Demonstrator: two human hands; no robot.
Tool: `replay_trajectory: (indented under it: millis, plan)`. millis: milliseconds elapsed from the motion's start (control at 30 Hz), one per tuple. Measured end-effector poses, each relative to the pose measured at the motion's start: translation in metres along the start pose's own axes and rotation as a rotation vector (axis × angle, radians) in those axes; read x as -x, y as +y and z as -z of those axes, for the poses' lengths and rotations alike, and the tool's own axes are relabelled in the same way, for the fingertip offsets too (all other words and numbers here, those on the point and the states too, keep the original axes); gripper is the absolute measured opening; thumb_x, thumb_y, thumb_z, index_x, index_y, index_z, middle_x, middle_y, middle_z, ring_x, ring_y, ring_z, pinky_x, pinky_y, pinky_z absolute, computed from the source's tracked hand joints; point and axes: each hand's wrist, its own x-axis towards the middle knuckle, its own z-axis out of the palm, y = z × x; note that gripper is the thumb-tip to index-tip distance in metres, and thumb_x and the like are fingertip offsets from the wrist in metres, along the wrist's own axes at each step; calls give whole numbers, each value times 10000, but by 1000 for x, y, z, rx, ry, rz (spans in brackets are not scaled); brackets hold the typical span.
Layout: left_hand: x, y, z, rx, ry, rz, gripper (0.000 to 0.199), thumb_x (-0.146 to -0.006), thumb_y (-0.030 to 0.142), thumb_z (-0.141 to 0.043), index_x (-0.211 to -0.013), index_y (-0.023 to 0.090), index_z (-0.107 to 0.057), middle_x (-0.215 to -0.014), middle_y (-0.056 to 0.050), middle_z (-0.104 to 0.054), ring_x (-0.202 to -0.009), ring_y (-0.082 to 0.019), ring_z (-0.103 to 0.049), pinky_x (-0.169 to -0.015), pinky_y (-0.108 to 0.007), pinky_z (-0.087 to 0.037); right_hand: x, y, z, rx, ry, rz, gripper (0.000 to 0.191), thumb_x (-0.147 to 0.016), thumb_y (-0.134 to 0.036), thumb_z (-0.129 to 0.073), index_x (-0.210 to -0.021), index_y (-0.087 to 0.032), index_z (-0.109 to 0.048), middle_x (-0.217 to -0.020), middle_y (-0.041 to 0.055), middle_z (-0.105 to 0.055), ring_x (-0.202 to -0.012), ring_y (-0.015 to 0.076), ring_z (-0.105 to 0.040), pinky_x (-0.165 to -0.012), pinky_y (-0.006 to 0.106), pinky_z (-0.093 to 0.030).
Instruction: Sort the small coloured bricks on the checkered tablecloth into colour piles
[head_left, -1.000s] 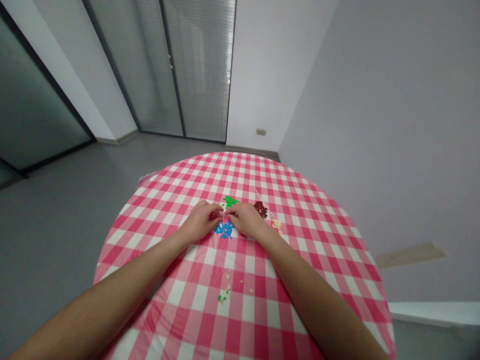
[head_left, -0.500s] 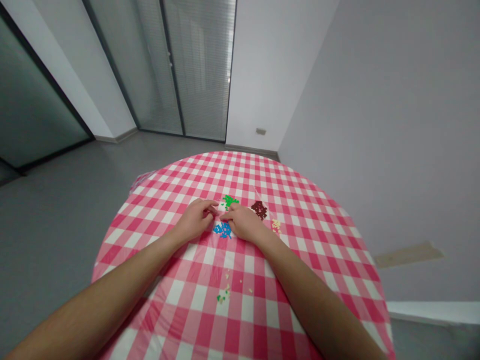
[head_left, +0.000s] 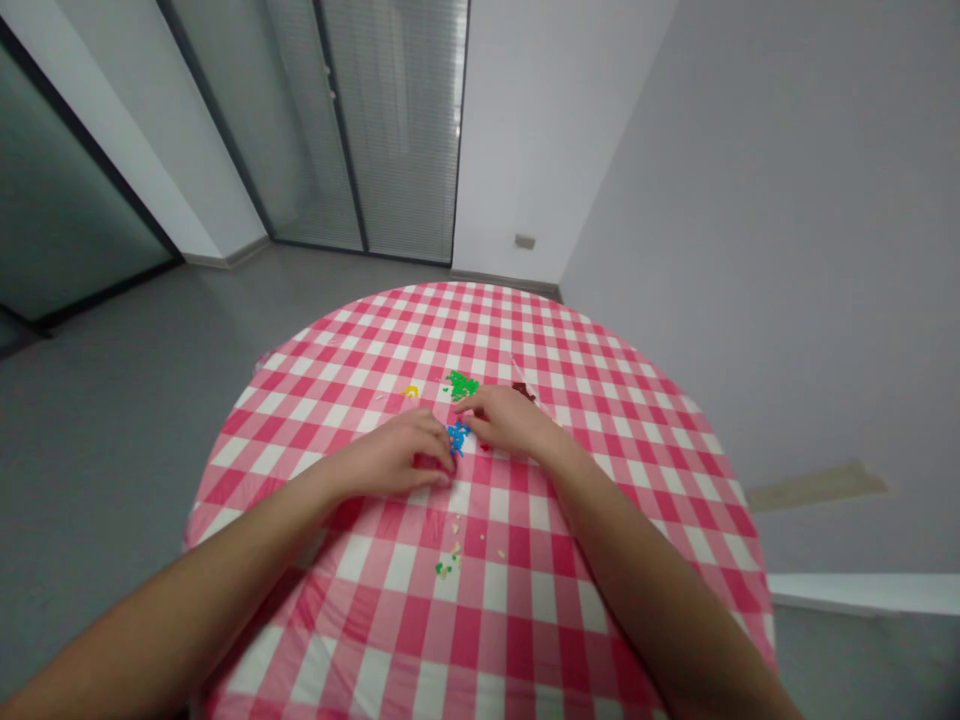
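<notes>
My left hand is at the left edge of a small heap of blue pieces, its fingers curved and the thumb apart, with nothing seen in them. On the other side of the heap is my right hand, palm down, with fingers bent but parted and their tips close to the blue pieces. Beyond the hands lies a heap of green pieces. A few yellow pieces are to its left. Dark brown-red pieces show partly behind my right hand. All the pieces are too small to identify.
The round table wears a red-and-white checked cloth. Nearer to me, loose green and cream bits are scattered on it. A grey wall stands at the right, and a glass partition is behind the table.
My left hand has shifted down and right, uncovering the yellow pieces. My right hand has moved slightly right, over part of the dark heap. The blue heap looks more bunched together. The view tilts slightly.
</notes>
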Motion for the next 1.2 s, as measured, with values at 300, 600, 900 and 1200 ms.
replay_trajectory:
  millis: [300, 600, 900, 1200]
  plan:
    - [1, 27, -27, 84, -247, -142, 181, -859, 103, -701, -957, 244, -759, -927, -34, -743, -952, -196, -645, -913, -330, -455, 20, 2, 24, -116, -236, -5, 207, -769, -81, -615, -849, -172, -783, -848, 35, -773, -705, 146, -653, -606, 230, -427]
    - [-1, 22, -26, 32, -210, -82, 136, -845, 93, -694, -899, 214, -726, -881, -25, -741, -893, -198, -654, -875, -336, -471, 46, -15, 46, -134, -297, 32, 202, -767, -75, -625, -846, -186, -775, -827, 18, -765, -690, 133, -654, -605, 222, -431]
    - [-1, 24, -27, -57, -178, -10, 171, -777, 127, -754, -929, 200, -724, -887, -34, -740, -915, -230, -657, -847, -353, -465, 83, -39, 7, -96, -499, 1, 177, -661, -173, -814, -827, -208, -762, -715, -18, -700, -577, 101, -534, -505, 213, -315]
    - [-5, 22, -40, -41, -94, 9, 152, -855, 95, -654, -809, 217, -733, -800, -8, -745, -834, -193, -669, -820, -329, -463, 89, -21, -4, -110, -300, 20, 224, -750, -47, -570, -750, -184, -747, -730, 23, -720, -596, 118, -548, -570, 229, -362]
